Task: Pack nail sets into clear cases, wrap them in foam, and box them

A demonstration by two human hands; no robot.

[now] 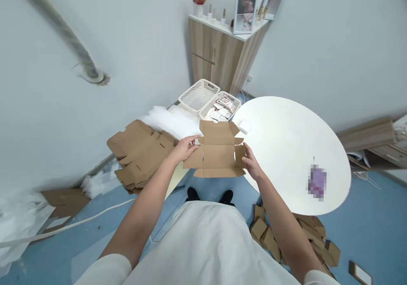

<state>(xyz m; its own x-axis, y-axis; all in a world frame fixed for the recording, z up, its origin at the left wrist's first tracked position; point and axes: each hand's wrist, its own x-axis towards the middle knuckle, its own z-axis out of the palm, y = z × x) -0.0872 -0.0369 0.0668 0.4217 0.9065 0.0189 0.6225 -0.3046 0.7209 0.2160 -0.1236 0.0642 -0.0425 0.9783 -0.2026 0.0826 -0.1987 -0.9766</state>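
Note:
I hold a flat, unfolded brown cardboard box blank in the air in front of me. My left hand grips its left edge, fingers closed on the card. My right hand pinches its right edge near a side flap. The blank's flaps spread out above and below. It hovers beside the near left rim of a round white table.
A stack of flat cardboard blanks lies at my left. Two white baskets, one with small packets, sit behind it. Folded small boxes lie on the blue floor under the table. A wooden cabinet stands at the back.

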